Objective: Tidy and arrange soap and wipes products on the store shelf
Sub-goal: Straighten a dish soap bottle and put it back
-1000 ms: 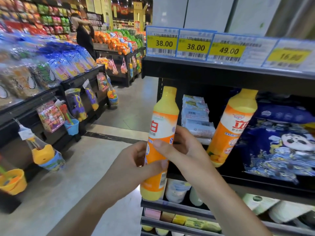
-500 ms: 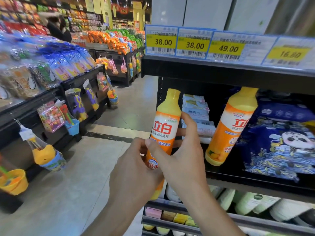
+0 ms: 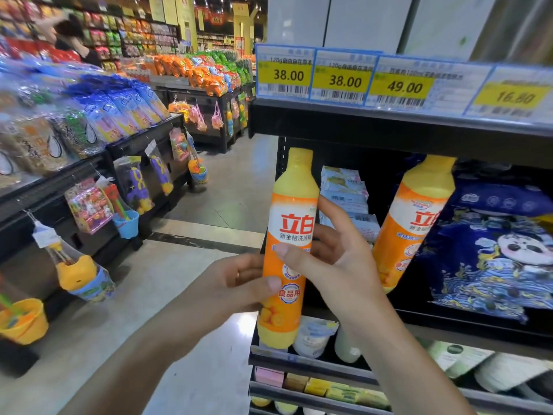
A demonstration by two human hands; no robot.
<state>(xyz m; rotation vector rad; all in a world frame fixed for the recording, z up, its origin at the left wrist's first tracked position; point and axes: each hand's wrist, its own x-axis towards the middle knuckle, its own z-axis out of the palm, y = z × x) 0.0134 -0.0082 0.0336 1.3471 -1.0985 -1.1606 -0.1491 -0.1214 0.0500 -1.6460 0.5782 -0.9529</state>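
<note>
You are looking at a brightly and evenly lit store, with light coming from ceiling lamps far up at the back and a soft pale glare lying on the floor [image 3: 191, 295] near the shelf's foot, while the recess under the upper shelf [image 3: 389, 136] is sitting in deep shadow. The wide lens is bending straight lines toward the edges, and the packets on the left display [image 3: 59, 124] and the rightmost price tag [image 3: 514, 95] are smearing with blur. The held bottle [image 3: 288, 244] in the middle is staying sharp enough for its label to read.
</note>
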